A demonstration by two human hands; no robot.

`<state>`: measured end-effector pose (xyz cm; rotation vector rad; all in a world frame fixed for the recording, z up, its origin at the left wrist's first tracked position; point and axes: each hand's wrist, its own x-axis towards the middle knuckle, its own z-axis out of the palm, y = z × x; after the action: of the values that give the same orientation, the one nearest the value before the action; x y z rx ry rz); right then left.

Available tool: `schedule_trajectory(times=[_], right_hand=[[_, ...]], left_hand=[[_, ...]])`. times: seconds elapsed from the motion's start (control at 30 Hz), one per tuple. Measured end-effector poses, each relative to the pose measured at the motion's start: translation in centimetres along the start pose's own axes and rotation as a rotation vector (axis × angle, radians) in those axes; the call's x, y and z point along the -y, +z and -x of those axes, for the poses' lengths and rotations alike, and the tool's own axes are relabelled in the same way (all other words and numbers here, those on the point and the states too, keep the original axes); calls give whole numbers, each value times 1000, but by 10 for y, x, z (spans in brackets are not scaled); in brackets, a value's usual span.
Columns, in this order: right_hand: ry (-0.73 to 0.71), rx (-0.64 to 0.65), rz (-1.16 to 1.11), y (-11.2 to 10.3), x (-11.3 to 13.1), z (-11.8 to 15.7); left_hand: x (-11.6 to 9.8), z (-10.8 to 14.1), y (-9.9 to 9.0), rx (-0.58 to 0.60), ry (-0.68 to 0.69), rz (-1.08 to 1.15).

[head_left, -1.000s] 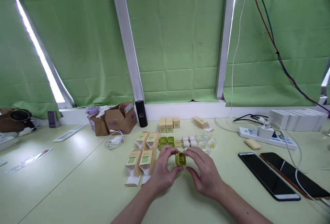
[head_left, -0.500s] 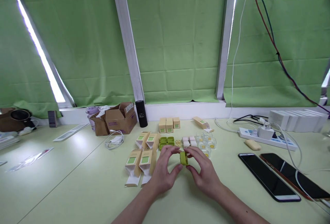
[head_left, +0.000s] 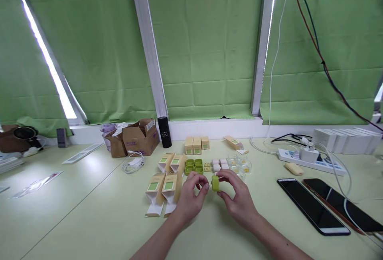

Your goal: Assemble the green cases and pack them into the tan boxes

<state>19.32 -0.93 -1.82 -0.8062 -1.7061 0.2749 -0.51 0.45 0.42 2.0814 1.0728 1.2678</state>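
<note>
My right hand (head_left: 239, 198) pinches a small olive-green square case (head_left: 215, 183) between thumb and fingertips, holding it on edge above the table. Just left of the case, my left hand (head_left: 191, 196) is apart from it, its fingers curled in against the thumb. Whether anything small sits in that pinch is hidden. Beyond the hands are several open green cases (head_left: 194, 167), small yellow square pieces (head_left: 207, 167), white rounded blocks (head_left: 220, 164) and clear plastic cups (head_left: 239, 165). Left of my left hand lie several opened kraft boxes (head_left: 170, 183) with green labels.
Three kraft boxes (head_left: 196, 145) stand at the back, with another lying box (head_left: 233, 143) to their right. A cardboard carton (head_left: 140, 138) and black cylinder (head_left: 164, 132) are back left. On the right are two phones (head_left: 312, 206), a power strip (head_left: 311, 161) and loose white cables.
My left hand has let go of the green case and drawn slightly left, its fingers curling in. The case stays in my right hand and has turned.
</note>
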Motion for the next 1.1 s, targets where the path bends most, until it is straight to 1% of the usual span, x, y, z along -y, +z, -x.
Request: schedule_trajectory(times=[0.2,0.4,0.7,1.1], right_hand=[[-2,37,14,1,-3,3],[-13,74,15,2,-5,5],[-5,64,32,1,-5,5],[55,84,-14,2,-4,5]], left_hand=[[-5,1,3,24,-28,57],[-3,1,6,44,-47,100],[-4,1,5,47,-56,115],[0,1,6,58,-86,115]])
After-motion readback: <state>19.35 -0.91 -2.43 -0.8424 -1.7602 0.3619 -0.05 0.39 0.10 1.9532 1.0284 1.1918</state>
